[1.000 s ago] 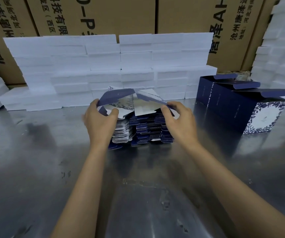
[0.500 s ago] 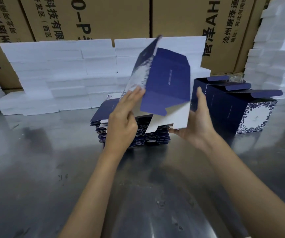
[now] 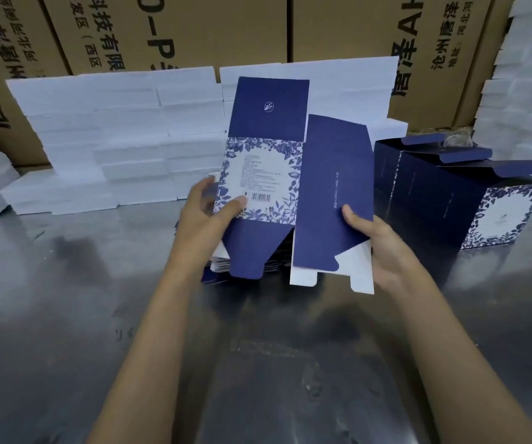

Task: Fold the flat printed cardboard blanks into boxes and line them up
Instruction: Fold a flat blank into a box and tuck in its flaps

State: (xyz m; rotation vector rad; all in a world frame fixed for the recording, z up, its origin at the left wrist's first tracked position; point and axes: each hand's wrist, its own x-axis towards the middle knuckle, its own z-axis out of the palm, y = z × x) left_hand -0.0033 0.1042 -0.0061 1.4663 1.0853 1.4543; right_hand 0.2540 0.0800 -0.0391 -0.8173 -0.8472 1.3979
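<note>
Blank (image 3: 293, 174) was up off the stack (image 3: 226, 267), held upright between both hands above the steel table (image 3: 66, 315). I saw the left hand (image 3: 207, 219) pinching the floral barcode panel at its left edge, thumb on the face. Right hand (image 3: 376, 248) gripped the plain navy panel near its lower right, thumb on front. Panels were partly opened along the centre crease. Folded boxes (image 3: 469, 200) stood in a row just right, top flaps open. White foam slabs (image 3: 123, 139) and brown cartons (image 3: 210, 30) sat behind.
</note>
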